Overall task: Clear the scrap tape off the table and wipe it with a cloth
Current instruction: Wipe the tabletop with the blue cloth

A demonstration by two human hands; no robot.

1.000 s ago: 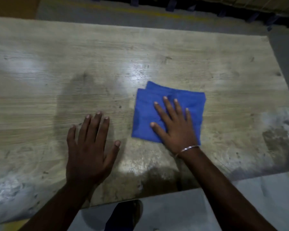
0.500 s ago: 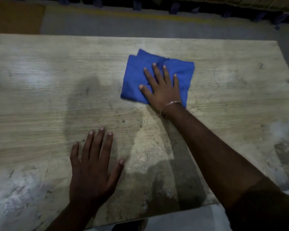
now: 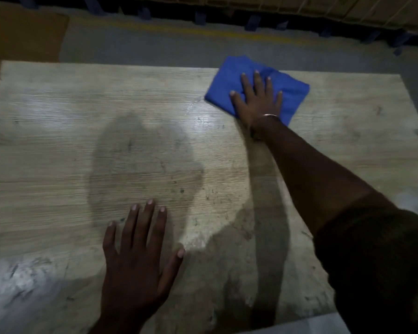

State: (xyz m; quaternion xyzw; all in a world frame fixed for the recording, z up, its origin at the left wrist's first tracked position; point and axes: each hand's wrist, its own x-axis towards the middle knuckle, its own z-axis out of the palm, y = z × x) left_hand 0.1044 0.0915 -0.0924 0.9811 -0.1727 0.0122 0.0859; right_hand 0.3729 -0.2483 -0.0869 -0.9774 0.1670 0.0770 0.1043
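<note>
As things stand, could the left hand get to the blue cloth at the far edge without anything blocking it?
Probably yes. The left hand lies flat on the table near its front edge, and only bare wood lies between it and the blue cloth. The right hand already presses the cloth, so it would land beside it.

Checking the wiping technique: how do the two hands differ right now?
The right hand presses the blue cloth at the table's far edge; the left hand rests on bare wood near the person. The right arm reaches out; the left stays close. Both lie flat, fingers spread.
</note>
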